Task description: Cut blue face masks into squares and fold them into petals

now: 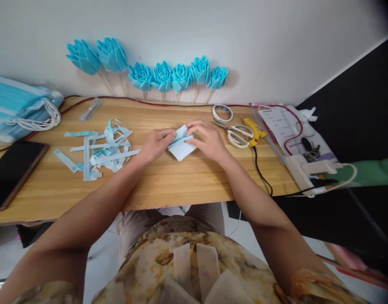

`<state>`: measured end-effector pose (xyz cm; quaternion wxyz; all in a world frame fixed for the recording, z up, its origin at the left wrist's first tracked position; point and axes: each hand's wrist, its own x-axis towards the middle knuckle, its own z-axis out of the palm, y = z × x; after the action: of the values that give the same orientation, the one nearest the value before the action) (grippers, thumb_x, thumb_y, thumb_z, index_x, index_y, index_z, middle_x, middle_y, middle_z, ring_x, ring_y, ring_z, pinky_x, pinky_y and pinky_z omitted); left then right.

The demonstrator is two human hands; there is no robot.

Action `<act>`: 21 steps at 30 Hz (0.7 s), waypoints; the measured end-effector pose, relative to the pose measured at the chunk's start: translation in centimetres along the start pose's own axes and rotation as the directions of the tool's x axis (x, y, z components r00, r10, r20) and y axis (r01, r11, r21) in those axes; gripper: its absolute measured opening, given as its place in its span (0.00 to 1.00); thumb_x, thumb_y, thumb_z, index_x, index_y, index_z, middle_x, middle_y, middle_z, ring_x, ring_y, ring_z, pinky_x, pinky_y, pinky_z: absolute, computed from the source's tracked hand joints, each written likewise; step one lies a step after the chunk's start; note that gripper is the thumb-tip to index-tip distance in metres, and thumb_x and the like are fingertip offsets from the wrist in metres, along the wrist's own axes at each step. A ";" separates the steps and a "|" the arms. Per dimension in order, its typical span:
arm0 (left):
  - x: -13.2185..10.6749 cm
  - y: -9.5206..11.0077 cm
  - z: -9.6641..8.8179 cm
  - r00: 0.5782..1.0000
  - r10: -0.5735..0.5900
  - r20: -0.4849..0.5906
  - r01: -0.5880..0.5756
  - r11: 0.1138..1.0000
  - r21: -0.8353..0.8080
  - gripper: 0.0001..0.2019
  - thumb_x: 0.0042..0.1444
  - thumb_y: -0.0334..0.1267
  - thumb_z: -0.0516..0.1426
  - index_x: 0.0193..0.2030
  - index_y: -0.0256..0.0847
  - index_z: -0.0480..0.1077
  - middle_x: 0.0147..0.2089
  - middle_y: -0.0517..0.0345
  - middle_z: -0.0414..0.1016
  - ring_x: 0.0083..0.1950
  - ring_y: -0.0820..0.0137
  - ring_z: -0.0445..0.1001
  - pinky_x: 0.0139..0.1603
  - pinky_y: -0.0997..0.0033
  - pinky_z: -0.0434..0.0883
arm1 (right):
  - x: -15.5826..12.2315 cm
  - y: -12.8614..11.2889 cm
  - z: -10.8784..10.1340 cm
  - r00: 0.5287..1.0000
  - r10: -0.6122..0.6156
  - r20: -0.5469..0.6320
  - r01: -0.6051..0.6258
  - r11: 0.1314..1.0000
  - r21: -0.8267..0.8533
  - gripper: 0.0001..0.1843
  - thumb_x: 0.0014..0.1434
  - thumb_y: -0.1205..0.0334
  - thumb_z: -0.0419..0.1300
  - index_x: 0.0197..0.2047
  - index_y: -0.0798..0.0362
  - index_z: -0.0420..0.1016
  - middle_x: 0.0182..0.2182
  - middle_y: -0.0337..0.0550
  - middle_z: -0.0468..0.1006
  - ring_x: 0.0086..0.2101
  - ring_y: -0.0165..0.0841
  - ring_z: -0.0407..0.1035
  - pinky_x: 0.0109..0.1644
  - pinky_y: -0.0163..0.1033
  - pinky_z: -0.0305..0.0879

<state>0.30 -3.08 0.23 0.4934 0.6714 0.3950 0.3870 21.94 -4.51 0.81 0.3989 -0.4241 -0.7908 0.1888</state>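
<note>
The left hand [158, 142] and right hand [207, 138] pinch one folded sheet [182, 150]; beyond it I count seven flowers [162, 76], to its right one glue gun [253, 131].

We see a long table of light brown wood [200, 185]. On its left part we find a thick stack of blue and white face masks [14, 99] and, nearer to us, a black rectangular phone [14, 173]. Beside these lies a loose heap of cut pale blue and white strips [118, 157]. Toward the right we notice a white ring of tape [222, 120], metal scissors with white handles [229, 127] and a yellow glue gun [254, 133]. A red and black wire [143, 101] runs along the rear edge.
</note>
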 end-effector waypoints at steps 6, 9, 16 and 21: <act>0.0 0.1 -0.4 0.991 0.074 -0.109 -0.050 0.978 0.204 0.16 0.62 0.46 0.55 0.25 0.42 0.68 0.24 0.61 0.64 0.28 0.69 0.62 0.33 0.68 0.58 | -0.1 -0.6 -0.7 0.998 -0.023 0.056 0.021 0.999 0.038 0.05 0.56 0.61 0.71 0.35 0.45 0.79 0.55 0.41 0.79 0.57 0.44 0.71 0.65 0.57 0.62; -0.2 0.6 -0.3 0.992 0.119 -0.043 -0.103 0.956 0.274 0.15 0.63 0.44 0.53 0.26 0.42 0.67 0.24 0.61 0.65 0.28 0.70 0.61 0.34 0.68 0.58 | -0.2 -0.6 -0.7 0.999 -0.032 0.039 0.030 0.999 0.044 0.05 0.57 0.61 0.71 0.36 0.46 0.79 0.57 0.43 0.78 0.59 0.44 0.70 0.66 0.57 0.61; -0.2 0.6 -0.1 0.986 0.149 0.079 -0.163 0.958 0.237 0.18 0.64 0.48 0.52 0.26 0.42 0.66 0.25 0.61 0.65 0.29 0.70 0.62 0.32 0.69 0.60 | -0.2 -0.3 -0.3 0.999 0.031 0.023 -0.032 0.996 0.088 0.05 0.58 0.60 0.69 0.36 0.46 0.78 0.52 0.42 0.82 0.55 0.42 0.74 0.64 0.54 0.64; -0.2 0.6 0.0 0.980 0.146 0.136 -0.169 0.969 0.181 0.19 0.65 0.52 0.53 0.27 0.42 0.66 0.25 0.61 0.64 0.28 0.71 0.61 0.31 0.69 0.59 | -0.2 -0.8 -0.4 0.991 0.132 0.018 -0.133 0.984 0.122 0.06 0.57 0.58 0.69 0.37 0.48 0.78 0.41 0.40 0.84 0.45 0.40 0.77 0.55 0.48 0.68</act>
<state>0.31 -3.39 0.74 0.4173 0.7673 0.3450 0.3437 21.87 -5.20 1.44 0.4069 -0.4494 -0.7497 0.2654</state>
